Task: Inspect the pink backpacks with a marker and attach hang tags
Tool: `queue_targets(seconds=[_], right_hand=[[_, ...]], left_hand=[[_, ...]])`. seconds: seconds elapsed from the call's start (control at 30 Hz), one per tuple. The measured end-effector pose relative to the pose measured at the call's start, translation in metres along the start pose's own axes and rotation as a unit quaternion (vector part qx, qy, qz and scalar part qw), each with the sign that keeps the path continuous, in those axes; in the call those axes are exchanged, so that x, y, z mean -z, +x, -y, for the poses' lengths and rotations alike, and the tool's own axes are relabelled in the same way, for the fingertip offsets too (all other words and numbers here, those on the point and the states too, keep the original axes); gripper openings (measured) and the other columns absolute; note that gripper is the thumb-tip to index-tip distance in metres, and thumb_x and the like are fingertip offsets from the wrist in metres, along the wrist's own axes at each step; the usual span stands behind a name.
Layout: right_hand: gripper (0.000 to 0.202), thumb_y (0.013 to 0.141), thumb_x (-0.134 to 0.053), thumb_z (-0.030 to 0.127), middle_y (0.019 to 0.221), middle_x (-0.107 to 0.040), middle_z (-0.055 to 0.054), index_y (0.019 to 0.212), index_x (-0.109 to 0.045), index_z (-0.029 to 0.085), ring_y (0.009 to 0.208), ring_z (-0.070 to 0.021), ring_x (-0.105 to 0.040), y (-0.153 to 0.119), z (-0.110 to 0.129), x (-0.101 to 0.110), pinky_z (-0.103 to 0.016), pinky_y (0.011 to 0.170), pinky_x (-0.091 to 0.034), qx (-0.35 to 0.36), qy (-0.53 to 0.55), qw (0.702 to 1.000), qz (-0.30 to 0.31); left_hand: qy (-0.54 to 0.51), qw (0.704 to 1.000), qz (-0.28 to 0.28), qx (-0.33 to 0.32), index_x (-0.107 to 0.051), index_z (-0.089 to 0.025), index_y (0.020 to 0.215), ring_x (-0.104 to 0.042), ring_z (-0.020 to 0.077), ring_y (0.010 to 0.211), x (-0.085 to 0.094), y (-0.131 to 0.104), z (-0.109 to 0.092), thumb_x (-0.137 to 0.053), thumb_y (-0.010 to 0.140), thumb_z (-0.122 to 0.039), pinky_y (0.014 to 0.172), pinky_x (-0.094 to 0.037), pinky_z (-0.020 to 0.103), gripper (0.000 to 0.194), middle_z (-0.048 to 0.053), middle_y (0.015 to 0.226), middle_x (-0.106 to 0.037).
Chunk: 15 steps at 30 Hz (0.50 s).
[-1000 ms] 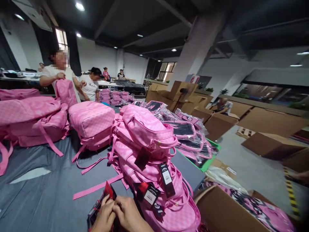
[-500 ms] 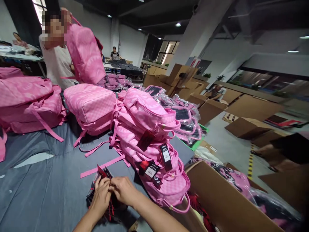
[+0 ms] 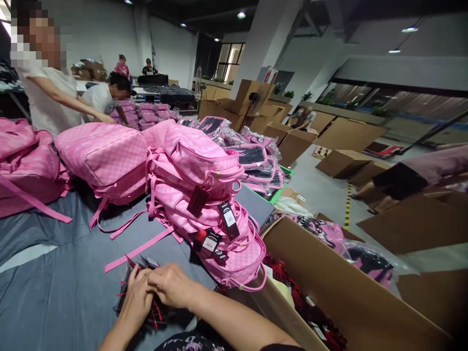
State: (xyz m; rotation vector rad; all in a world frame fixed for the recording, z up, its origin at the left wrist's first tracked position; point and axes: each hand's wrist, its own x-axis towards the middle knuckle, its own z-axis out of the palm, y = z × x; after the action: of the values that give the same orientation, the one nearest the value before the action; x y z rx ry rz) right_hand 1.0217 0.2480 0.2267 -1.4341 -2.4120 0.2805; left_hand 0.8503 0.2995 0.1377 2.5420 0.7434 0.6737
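Note:
A bunch of black hang tags with red strings (image 3: 158,312) is gripped in my left hand (image 3: 137,295), low in the view over the grey-covered table. My right hand (image 3: 171,285) meets it from the right, its fingertips pinched together at the tags; what exactly lies between them is hidden. Just beyond my hands a pink strap (image 3: 139,249) lies on the table. It trails from a stack of pink backpacks (image 3: 215,209), whose handles face right. Black hang tags (image 3: 229,220) dangle from several of these backpacks.
More pink backpacks (image 3: 106,156) line the table's far side, with a co-worker in white (image 3: 54,92) behind. At right stands an open cardboard box (image 3: 329,273) holding more red-stringed tags. Bagged pink goods (image 3: 256,156) fill a green-edged crate. Cartons and other people are farther off.
My view has swung, so the scene sits further left. The co-worker has lowered the raised backpack and now reaches toward the table. My hands stay together at the tags.

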Motion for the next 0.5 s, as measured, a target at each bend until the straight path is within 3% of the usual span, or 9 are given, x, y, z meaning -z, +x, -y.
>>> queue_targets(seconds=[0.1,0.17,0.27,0.33,0.37,0.4,0.43,0.5], right_hand=[[0.011,0.084,-0.053,0.019,0.089,-0.07,-0.005,0.092,-0.06,0.017,0.081,-0.0168,-0.064,-0.004,-0.001,-0.011,-0.026,0.07,-0.042,0.023,-0.002,1.0,0.003],[0.012,0.087,-0.054,0.023,0.09,-0.071,-0.006,0.095,-0.061,0.017,0.081,-0.0175,-0.064,-0.002,-0.005,-0.011,-0.027,0.071,-0.043,0.033,0.007,0.999,-0.002],[0.021,0.087,-0.061,0.036,0.086,-0.071,-0.002,0.102,-0.064,0.021,0.079,-0.0157,-0.064,-0.018,-0.031,0.015,-0.026,0.074,-0.044,0.031,0.076,0.995,-0.048],[0.027,0.083,-0.064,0.046,0.077,-0.069,0.0,0.098,-0.066,0.024,0.071,-0.0143,-0.062,-0.053,-0.07,0.05,-0.024,0.068,-0.044,-0.067,0.117,0.979,-0.155],[0.03,0.083,-0.06,0.052,0.072,-0.067,-0.002,0.088,-0.067,0.023,0.066,-0.0157,-0.059,-0.077,-0.098,0.071,-0.026,0.066,-0.044,-0.203,0.09,0.938,-0.267],[0.039,0.082,-0.055,0.06,0.072,-0.065,-0.004,0.082,-0.066,0.022,0.066,-0.018,-0.058,-0.103,-0.131,0.092,-0.03,0.066,-0.045,-0.339,0.05,0.857,-0.384],[0.047,0.085,-0.045,0.062,0.076,-0.065,-0.009,0.084,-0.066,0.02,0.069,-0.0214,-0.058,-0.129,-0.168,0.111,-0.035,0.067,-0.044,-0.379,0.04,0.821,-0.426],[0.056,0.086,-0.034,0.064,0.077,-0.062,-0.016,0.081,-0.064,0.017,0.07,-0.0263,-0.056,-0.173,-0.247,0.137,-0.041,0.064,-0.043,-0.413,0.044,0.785,-0.46]], left_hand=[[0.074,0.997,-0.022,0.015,-0.071,-0.028,0.096,-0.053,0.0277,0.121,-0.003,-0.006,-0.003,-0.045,0.081,-0.013,0.112,-0.019,0.067,0.034,0.003,0.108,-0.071],[0.066,0.997,-0.025,0.035,-0.072,-0.027,0.089,-0.054,0.0281,0.121,-0.006,-0.006,-0.009,-0.045,0.082,-0.017,0.111,-0.022,0.066,0.029,0.004,0.106,-0.072],[-0.024,0.991,-0.038,0.123,-0.071,-0.024,0.084,-0.066,0.0231,0.094,-0.01,-0.002,-0.024,-0.043,0.088,-0.032,0.111,-0.033,0.054,0.029,0.004,0.083,-0.072],[-0.087,0.961,-0.082,0.251,-0.069,-0.021,0.084,-0.065,0.0206,0.072,-0.012,0.002,-0.035,-0.042,0.09,-0.046,0.098,-0.048,0.045,0.037,0.001,0.064,-0.066],[-0.109,0.935,-0.115,0.317,-0.068,-0.019,0.082,-0.063,0.0199,0.064,-0.012,0.004,-0.041,-0.043,0.089,-0.053,0.087,-0.054,0.041,0.042,0.001,0.059,-0.063],[-0.124,0.91,-0.149,0.367,-0.067,-0.018,0.079,-0.061,0.0194,0.059,-0.011,0.008,-0.046,-0.045,0.087,-0.058,0.075,-0.056,0.037,0.046,0.0,0.056,-0.061],[-0.132,0.891,-0.178,0.396,-0.065,-0.017,0.075,-0.06,0.0193,0.056,-0.01,0.013,-0.052,-0.047,0.084,-0.061,0.067,-0.055,0.034,0.049,0.001,0.056,-0.061],[-0.126,0.88,-0.206,0.408,-0.065,-0.016,0.072,-0.061,0.0197,0.06,-0.005,0.028,-0.062,-0.049,0.084,-0.06,0.063,-0.053,0.03,0.048,0.003,0.062,-0.064]])
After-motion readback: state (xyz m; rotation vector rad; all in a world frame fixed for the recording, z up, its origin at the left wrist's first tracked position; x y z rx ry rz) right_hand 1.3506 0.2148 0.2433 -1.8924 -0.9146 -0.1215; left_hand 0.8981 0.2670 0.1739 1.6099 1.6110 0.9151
